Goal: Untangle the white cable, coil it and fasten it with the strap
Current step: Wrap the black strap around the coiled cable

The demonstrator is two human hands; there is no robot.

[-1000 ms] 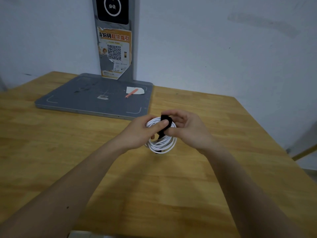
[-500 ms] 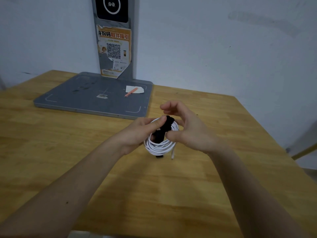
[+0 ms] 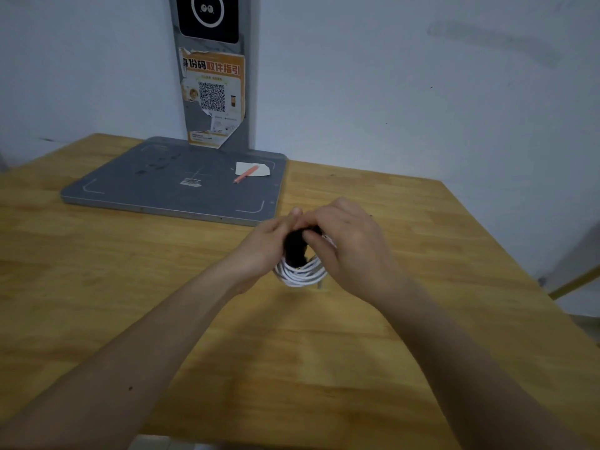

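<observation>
The white cable (image 3: 300, 275) is wound into a small coil and held just above the wooden table (image 3: 324, 368). A black strap (image 3: 294, 246) wraps the top of the coil. My left hand (image 3: 266, 246) grips the coil from the left, thumb near the strap. My right hand (image 3: 352, 245) covers the coil's right side, its fingers pressed on the strap. The upper part of the coil is hidden by both hands. A short cable end hangs below the coil.
A grey flat base plate (image 3: 146, 186) with an upright post (image 3: 214, 69) stands at the back left. A white paper slip (image 3: 255, 169) and an orange pen (image 3: 245, 174) lie on it. The table's right edge is close on the right.
My right hand has closed over the strap, with fingers now pressed down where they were spread open. The coil has stayed in place between both hands.
</observation>
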